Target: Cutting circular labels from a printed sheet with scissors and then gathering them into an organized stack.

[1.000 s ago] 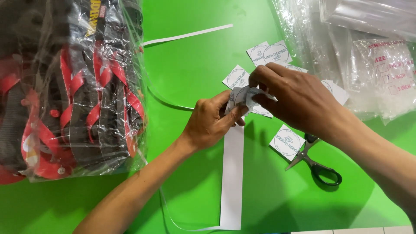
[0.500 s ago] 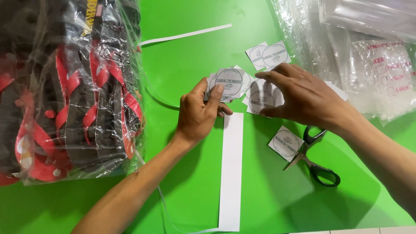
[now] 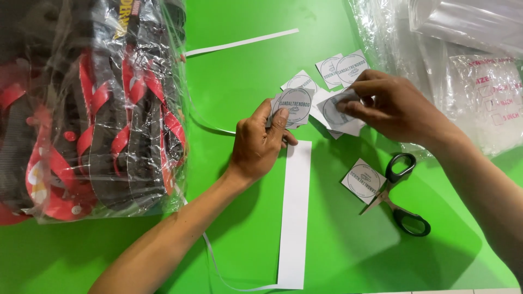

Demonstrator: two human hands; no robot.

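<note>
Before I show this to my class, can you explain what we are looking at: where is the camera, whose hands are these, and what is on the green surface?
There is no machine here. One camera sits on a person's head and looks down at their own two bare hands over a green table. The left hand pinches a small square paper label with a round print. The right hand grips a small stack of similar labels. More loose labels lie beyond the hands, and one lies beside black-handled scissors. A long white paper strip lies below the left hand. At far left is a clear bag of black and red sandals; at upper right, a pile of empty clear plastic bags.
</note>
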